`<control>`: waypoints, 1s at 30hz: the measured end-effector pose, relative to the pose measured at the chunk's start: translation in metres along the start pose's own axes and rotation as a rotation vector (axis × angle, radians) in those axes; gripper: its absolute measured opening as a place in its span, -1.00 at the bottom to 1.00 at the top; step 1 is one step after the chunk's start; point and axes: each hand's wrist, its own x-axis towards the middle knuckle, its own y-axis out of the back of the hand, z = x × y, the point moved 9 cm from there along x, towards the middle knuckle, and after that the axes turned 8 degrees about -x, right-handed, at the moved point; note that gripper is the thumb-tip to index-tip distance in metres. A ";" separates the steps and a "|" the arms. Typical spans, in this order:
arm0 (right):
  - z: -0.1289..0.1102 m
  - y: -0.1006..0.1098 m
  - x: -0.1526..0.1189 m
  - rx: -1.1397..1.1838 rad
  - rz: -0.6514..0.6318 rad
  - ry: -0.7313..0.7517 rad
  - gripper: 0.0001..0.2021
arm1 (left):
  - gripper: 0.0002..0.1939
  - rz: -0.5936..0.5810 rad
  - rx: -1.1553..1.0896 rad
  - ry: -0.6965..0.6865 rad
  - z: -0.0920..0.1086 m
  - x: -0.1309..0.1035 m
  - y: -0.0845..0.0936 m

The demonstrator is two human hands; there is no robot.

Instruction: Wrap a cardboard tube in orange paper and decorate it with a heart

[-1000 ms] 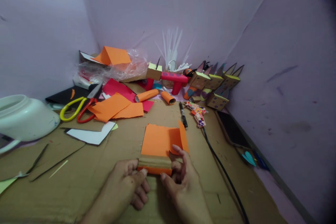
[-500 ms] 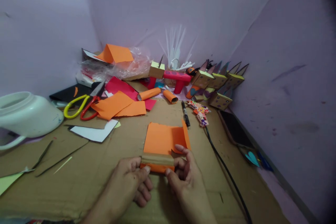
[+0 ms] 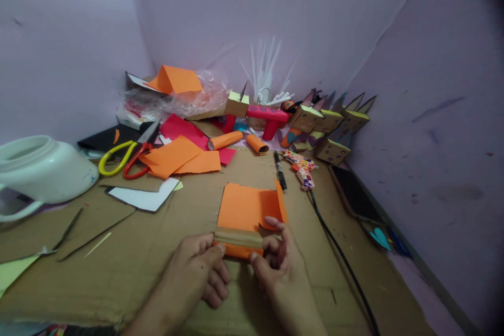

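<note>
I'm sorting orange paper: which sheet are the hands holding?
The nearest orange sheet, with brown cardboard across it, held by the left hand and right hand. The others lie untouched farther back: loose sheets beside the scissors, a folded sheet by clear plastic.

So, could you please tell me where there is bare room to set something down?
Bare cardboard shows between the white cut sheet and the orange sheet, and, a dark sliver aside, between the right hand and the black cable. It is crowded toward the back, with scissors, orange paper tubes and spotted cardboard animal heads.
</note>
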 end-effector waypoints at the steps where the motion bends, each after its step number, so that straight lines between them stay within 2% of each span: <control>1: 0.000 0.000 0.000 0.000 -0.002 0.001 -0.47 | -0.75 -0.022 -0.009 -0.011 0.000 0.000 -0.001; 3: 0.002 0.001 0.000 -0.005 0.001 -0.003 -0.47 | -0.76 -0.053 -0.019 -0.029 -0.002 -0.001 0.000; 5: 0.004 0.002 0.001 -0.012 0.012 -0.007 -0.46 | -0.70 -0.013 0.038 -0.078 -0.002 -0.003 0.009; 7: 0.005 0.003 0.002 -0.020 0.026 -0.008 -0.46 | -0.72 0.136 0.227 -0.227 0.009 -0.010 0.027; 9: 0.005 0.003 0.002 -0.023 0.038 -0.011 -0.45 | -0.77 0.363 0.519 -0.486 0.033 -0.026 0.042; 10: 0.004 0.004 0.002 -0.018 0.041 -0.012 -0.45 | -0.78 0.463 0.671 -0.651 0.048 -0.038 0.043; 11: 0.003 0.004 0.002 -0.010 0.042 -0.014 -0.44 | -0.78 0.515 0.808 -0.829 0.061 -0.049 0.036; 12: 0.002 0.004 0.002 0.002 0.038 -0.014 -0.44 | -0.77 0.512 0.927 -0.995 0.070 -0.059 0.025; 14: -0.001 0.003 0.001 0.023 0.023 -0.014 -0.44 | -0.71 0.364 1.107 -1.230 0.075 -0.068 -0.003; 15: -0.003 0.003 0.001 0.030 0.017 -0.012 -0.44 | -0.67 0.259 1.163 -1.278 0.074 -0.067 -0.016; 17: -0.005 0.002 0.001 0.036 0.007 -0.004 -0.45 | -0.61 0.093 1.222 -1.242 0.072 -0.060 -0.032; 20: -0.005 0.002 0.003 0.040 0.015 0.009 -0.48 | -0.67 -0.054 1.223 -1.095 0.071 -0.047 -0.046; 23: -0.002 0.004 0.002 0.038 0.020 0.020 -0.47 | -0.78 -0.113 1.238 -0.988 0.075 -0.039 -0.053; 26: -0.006 0.009 0.000 -0.004 -0.030 0.035 -0.42 | -0.81 -0.144 1.274 -0.949 0.079 -0.034 -0.056; 30: -0.021 0.030 0.005 -0.053 -0.079 0.021 -0.48 | -0.80 -0.171 1.279 -0.919 0.085 -0.029 -0.056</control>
